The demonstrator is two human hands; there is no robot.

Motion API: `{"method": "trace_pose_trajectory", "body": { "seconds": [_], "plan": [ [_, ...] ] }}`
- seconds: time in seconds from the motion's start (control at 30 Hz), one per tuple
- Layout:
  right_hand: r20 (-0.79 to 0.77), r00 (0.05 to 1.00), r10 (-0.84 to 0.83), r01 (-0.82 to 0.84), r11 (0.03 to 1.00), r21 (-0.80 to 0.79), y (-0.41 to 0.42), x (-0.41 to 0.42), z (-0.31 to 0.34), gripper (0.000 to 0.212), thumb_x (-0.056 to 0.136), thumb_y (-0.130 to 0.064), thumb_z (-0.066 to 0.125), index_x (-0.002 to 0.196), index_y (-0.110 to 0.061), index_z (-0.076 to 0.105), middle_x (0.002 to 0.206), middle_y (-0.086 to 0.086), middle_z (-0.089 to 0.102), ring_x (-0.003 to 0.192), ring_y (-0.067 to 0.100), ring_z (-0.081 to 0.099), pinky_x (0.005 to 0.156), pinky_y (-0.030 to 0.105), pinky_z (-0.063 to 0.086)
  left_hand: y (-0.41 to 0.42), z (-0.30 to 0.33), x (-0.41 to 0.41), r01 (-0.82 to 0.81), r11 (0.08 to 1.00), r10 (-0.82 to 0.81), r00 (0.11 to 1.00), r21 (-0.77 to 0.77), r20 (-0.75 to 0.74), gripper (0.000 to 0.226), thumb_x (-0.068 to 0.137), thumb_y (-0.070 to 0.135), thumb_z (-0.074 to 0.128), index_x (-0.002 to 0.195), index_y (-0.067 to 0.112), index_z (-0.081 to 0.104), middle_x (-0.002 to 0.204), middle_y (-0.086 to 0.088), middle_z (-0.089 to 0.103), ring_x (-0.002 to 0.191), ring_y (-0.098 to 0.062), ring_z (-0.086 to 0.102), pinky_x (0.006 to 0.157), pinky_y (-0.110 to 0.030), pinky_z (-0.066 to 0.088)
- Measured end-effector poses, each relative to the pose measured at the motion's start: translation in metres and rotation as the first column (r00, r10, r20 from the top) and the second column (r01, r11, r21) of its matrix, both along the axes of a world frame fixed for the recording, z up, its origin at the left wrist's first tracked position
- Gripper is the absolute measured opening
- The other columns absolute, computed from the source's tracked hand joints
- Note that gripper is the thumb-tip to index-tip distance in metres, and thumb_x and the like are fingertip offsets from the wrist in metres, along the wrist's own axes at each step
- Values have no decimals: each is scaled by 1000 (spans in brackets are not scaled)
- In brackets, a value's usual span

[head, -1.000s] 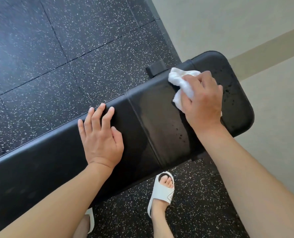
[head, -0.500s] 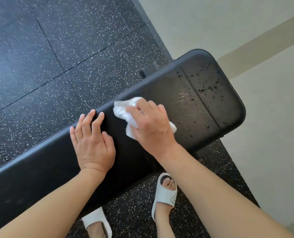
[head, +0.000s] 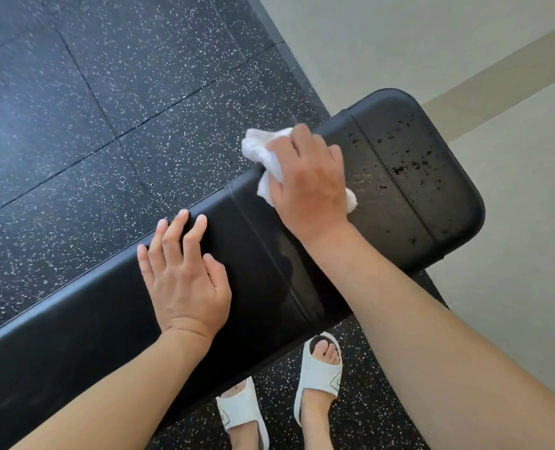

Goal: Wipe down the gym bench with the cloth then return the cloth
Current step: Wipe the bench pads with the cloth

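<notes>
Many droplets beyond my right hand (head: 308, 186), which grips the white cloth (head: 263, 151); left hand (head: 185, 280) flat, open, empty on bench pad (head: 75, 326). Press firmly, overlap strokes outward.

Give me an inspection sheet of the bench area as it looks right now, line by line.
Surface: black gym bench, droplets speckling the end pad.
Job's things: white cloth, bunched against the pad's far edge.
Clutter: nothing seen.
Grippers: right hand pressing the cloth down, fingers closed on it; left hand flat on the pad, open.
Cables: nothing seen.
Surroundings: speckled rubber floor, pale floor beyond, white sandals below.
</notes>
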State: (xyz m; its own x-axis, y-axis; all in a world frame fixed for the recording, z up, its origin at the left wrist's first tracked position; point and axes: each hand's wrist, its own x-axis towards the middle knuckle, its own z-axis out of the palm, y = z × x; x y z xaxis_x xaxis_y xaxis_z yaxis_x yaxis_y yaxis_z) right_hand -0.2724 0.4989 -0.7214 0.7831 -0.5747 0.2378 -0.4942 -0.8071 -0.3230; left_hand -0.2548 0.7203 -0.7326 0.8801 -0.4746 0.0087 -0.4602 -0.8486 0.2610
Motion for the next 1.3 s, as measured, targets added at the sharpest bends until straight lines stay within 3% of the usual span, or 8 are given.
{"method": "trace_pose_trajectory", "body": {
  "seconds": [0.17,0.3,0.5,0.73,0.93,1.0,1.1,1.3],
  "plan": [
    [-119,993,3,-1,1000,18,-8,40,3,16,82,-16,60,97,-19,64,105,3,61,86,27,57,72,37,29,-1,2,-1,8,1000,-8,1000,-5,16,56,93,24,42,148,19,50,160,-4,43,154,-35,31,127,-60,15],
    [-50,998,32,-30,998,47,0,-54,9,15,81,-14,59,93,-14,69,97,8,63,76,30,54,67,43,39,-2,4,-2,7,1000,-7,1000,3,4,56,92,24,42,148,19,49,160,-5,42,154,-35,30,127,-61,14],
    [-84,993,86,-75,990,123,-12,-189,11,25,94,-15,58,114,-10,73,101,8,60,83,29,55,73,38,39,-1,1,0,4,1000,-4,1000,8,1,57,92,27,39,148,19,48,160,-4,40,153,-36,30,127,-61,13],
    [16,1000,-23,22,998,54,-59,-33,8,24,82,-8,53,98,0,70,98,20,65,79,39,60,68,46,47,-1,0,0,-3,1000,3,1000,-3,-8,57,92,26,39,147,19,49,161,-5,41,154,-36,30,128,-60,11],
    [-186,981,-62,73,996,53,-85,46,1,23,90,-11,55,111,-15,62,121,5,57,100,27,57,78,33,31,-2,0,0,0,1000,0,1000,-1,6,57,91,26,40,147,18,49,160,-6,42,153,-37,31,127,-61,13],
    [-146,986,-78,87,995,57,-72,23,6,25,87,-11,53,109,-12,65,118,9,60,98,31,58,78,36,36,-2,1,0,0,1000,0,1000,2,2,57,91,26,40,147,17,50,160,-6,42,153,-38,31,127,-61,13],
    [65,995,-75,65,988,139,-29,-51,15,30,85,-10,51,107,-6,71,103,16,64,82,37,58,71,47,49,-2,2,0,-3,1000,3,1000,-5,1,57,91,26,39,147,16,51,160,-7,43,153,-38,32,127,-61,13],
    [26,999,-23,19,992,128,12,-157,5,22,97,-13,63,117,-10,71,95,7,57,80,22,49,68,44,51,1,-4,1,16,1000,-16,1000,-12,22,56,91,25,40,146,18,50,159,-6,42,153,-38,32,126,-63,14]
  ]
}}
